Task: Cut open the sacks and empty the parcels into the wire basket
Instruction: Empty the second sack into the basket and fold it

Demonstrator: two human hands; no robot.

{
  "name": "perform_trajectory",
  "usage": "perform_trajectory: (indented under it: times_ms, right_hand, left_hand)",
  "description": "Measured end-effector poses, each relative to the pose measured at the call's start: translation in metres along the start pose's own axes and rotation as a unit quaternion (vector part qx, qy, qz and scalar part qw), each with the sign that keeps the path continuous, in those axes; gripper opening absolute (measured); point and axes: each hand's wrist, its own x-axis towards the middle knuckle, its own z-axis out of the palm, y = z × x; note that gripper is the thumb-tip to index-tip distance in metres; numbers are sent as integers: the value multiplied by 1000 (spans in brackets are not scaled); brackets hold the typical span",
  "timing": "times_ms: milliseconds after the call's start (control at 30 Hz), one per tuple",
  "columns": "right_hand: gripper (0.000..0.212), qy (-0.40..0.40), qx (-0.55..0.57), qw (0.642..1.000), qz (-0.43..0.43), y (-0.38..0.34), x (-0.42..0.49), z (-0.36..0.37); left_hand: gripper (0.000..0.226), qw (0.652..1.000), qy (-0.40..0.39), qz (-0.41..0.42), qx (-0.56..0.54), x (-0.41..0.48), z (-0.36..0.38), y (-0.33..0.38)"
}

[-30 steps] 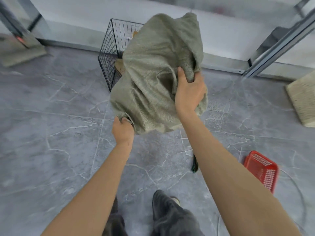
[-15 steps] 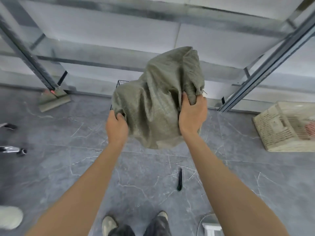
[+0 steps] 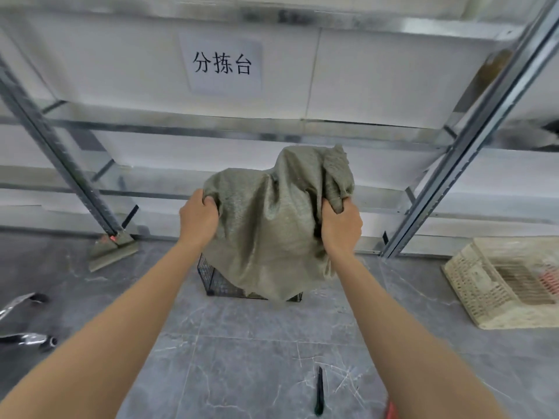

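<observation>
A limp grey-green woven sack (image 3: pixel 272 225) hangs in the air in front of me, held up over the black wire basket (image 3: pixel 217 281). My left hand (image 3: pixel 198 219) grips the sack's left edge. Bunched cloth on the right side is clenched in my right hand (image 3: pixel 341 228). The sack's lower end drapes over the basket and hides most of it, so the inside of the basket and any parcels are out of sight. A black cutter (image 3: pixel 319 391) lies on the floor near my right forearm.
A metal shelf rack with slanted uprights (image 3: pixel 472 146) and a paper sign (image 3: pixel 222 66) stands behind the basket. A cream plastic crate (image 3: pixel 502 282) lies tipped at the right. Chair legs with castors (image 3: pixel 27 340) are at the left. The floor is grey marble tile.
Both hands have lifted the sack higher and shifted their hold on it. The view has tilted up, so the shelf sign now shows and my feet have dropped out of view.
</observation>
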Motion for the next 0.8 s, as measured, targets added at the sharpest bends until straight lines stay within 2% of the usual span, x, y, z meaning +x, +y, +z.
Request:
perform_trajectory:
  times_ms: [200, 433, 633, 800]
  right_hand:
    - [20, -1, 7, 1000, -11, -12, 22, -3]
    - [18, -23, 25, 999, -19, -18, 51, 24]
    - [25, -29, 11, 1000, 1, -24, 82, 82]
    - [21, -33, 8, 999, 17, -31, 113, 134]
  left_hand:
    - [21, 999, 12, 34, -9, 20, -6, 29]
    - [23, 998, 15, 59, -7, 66, -7, 24]
    - [23, 998, 1, 52, -19, 140, -3, 7]
    - [25, 998, 5, 63, -25, 202, 4, -3]
